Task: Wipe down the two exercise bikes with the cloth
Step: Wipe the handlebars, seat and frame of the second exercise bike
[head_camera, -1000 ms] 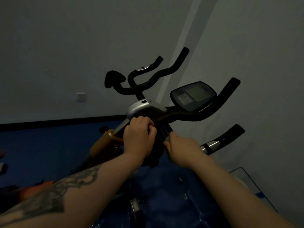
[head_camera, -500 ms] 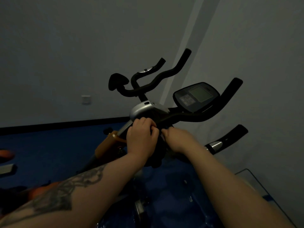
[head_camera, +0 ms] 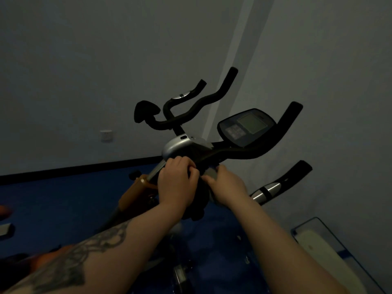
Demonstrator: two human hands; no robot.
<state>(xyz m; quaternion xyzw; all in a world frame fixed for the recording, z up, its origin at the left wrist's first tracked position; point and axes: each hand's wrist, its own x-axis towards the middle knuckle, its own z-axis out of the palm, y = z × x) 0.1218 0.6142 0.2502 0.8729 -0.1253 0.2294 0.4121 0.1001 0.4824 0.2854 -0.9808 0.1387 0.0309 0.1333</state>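
Both hands meet at the near black exercise bike [head_camera: 244, 153], below its silver housing: the left hand [head_camera: 177, 183] curls around the stem, the right hand [head_camera: 228, 187] pinches a small grey cloth [head_camera: 211, 172] against it.

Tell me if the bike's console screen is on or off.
Seemingly off: the console screen is a flat, unlit grey panel with no digits or glow. The room is dim, so a faint readout cannot be ruled out.
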